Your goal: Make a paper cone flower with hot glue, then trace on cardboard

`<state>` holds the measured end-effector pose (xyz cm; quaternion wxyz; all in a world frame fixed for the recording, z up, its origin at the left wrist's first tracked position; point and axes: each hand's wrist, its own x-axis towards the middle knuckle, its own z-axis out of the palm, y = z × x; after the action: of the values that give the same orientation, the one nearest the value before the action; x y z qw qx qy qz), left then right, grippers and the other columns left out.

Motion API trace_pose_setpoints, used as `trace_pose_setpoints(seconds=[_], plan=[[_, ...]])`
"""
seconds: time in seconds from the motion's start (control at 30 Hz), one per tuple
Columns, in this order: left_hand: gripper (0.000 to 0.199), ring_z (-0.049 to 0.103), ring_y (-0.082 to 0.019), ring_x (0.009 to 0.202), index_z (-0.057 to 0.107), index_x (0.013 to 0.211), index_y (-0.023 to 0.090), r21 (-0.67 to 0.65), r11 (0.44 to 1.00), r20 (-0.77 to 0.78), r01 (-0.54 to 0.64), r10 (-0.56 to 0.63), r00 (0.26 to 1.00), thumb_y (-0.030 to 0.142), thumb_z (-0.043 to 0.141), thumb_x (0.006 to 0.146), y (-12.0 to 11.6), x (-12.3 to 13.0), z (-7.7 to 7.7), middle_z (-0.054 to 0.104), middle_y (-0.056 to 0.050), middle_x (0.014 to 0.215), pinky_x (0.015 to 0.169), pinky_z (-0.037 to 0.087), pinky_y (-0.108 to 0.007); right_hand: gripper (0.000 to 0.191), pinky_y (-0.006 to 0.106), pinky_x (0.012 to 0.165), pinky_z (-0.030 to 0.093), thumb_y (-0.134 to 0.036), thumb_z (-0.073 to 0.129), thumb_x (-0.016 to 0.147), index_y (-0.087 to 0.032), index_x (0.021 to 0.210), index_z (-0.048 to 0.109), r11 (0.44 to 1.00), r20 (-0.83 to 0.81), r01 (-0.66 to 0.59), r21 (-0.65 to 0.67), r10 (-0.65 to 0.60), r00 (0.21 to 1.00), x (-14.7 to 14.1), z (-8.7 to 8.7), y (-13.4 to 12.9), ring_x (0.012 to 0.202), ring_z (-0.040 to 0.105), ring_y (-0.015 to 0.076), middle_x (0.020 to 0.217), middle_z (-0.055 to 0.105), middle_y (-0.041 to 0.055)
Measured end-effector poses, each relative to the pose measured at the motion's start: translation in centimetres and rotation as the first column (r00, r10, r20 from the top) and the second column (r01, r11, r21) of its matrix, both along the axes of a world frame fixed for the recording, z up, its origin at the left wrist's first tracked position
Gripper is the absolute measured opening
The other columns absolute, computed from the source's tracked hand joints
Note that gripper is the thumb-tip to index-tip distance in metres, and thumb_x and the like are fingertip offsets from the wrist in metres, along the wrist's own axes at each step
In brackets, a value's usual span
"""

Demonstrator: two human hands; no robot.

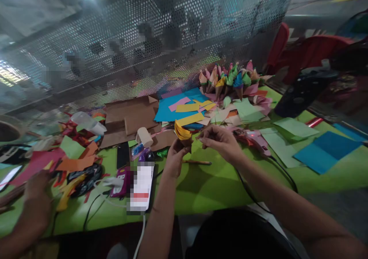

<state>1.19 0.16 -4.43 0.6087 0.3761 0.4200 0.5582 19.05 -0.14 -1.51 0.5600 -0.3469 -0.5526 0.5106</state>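
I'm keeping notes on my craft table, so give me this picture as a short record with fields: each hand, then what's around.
Left hand: holds a small yellow-topped brown paper cone
Right hand: beside the cone, not touching it; whether it pinches anything is unclear
Tool near right hand: pink plastic glue gun
Beyond hands: flat blue paper sheet with yellow paper strips on it
Back of table: cluster of multicoloured-topped paper cones
Far left: another person's hand

Forearms [165, 201] stretched forward, the left grip [176, 153] curled upright, the right grip [220, 139] near it, fingers [207, 141] bent inward
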Motion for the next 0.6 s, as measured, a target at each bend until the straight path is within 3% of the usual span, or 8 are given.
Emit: trace_pose_setpoints(seconds=[0.13, 0.27, 0.4, 0.6], plan=[[0.038, 0.067, -0.018, 0.094, 0.074, 0.093, 0.021, 0.015, 1.000, -0.034, -0.001, 0.001, 0.999, 0.017, 0.084, 0.057, -0.02, -0.12, -0.06, 0.076, -0.004, 0.096, 0.085, 0.048, -0.027, 0.022, 0.027, 0.059, 0.045, -0.029, 0.075, 0.074, -0.021, 0.073, 0.054, 0.998, 0.027, 0.051, 0.039, -0.052, 0.998, -0.35, -0.10, -0.07, 0.063, 0.058, 0.0136, 0.072, 0.062, -0.0008], [0.037, 0.065, -0.017, 0.093, 0.074, 0.092, 0.021, 0.031, 0.999, -0.080, -0.014, 0.016, 0.997, 0.018, 0.085, 0.057, 0.07, -0.27, -0.25, 0.075, -0.003, 0.097, 0.081, 0.047, -0.025, 0.004, 0.028, 0.063, 0.047, -0.022, 0.068, 0.078, -0.020, 0.081, 0.065, 0.983, 0.128, 0.094, 0.158, -0.115, 0.985, -0.45, 0.10, -0.18, 0.067, 0.060, 0.0146, 0.075, 0.067, 0.0006], [0.038, 0.065, -0.016, 0.091, 0.074, 0.093, 0.021, 0.033, 0.999, -0.085, -0.021, 0.024, 0.996, 0.020, 0.086, 0.056, 0.24, -0.32, -0.33, 0.074, -0.003, 0.096, 0.078, 0.047, -0.024, 0.015, 0.030, 0.073, 0.051, -0.015, 0.061, 0.080, -0.022, 0.082, 0.074, 0.960, 0.228, 0.090, 0.267, -0.153, 0.961, -0.20, 0.25, -0.20, 0.080, 0.067, 0.0177, 0.085, 0.074, 0.0037], [0.040, 0.065, -0.017, 0.096, 0.074, 0.095, 0.022, 0.037, 0.999, -0.073, -0.040, 0.042, 0.996, 0.020, 0.087, 0.057, 0.38, -0.46, -0.37, 0.074, -0.003, 0.100, 0.084, 0.049, -0.025, 0.014, 0.027, 0.068, 0.052, -0.016, 0.065, 0.078, -0.021, 0.084, 0.076, 0.980, 0.252, 0.083, 0.180, -0.128, 0.959, -0.25, -0.14, -0.04, 0.073, 0.068, 0.0160, 0.078, 0.075, 0.0020]])
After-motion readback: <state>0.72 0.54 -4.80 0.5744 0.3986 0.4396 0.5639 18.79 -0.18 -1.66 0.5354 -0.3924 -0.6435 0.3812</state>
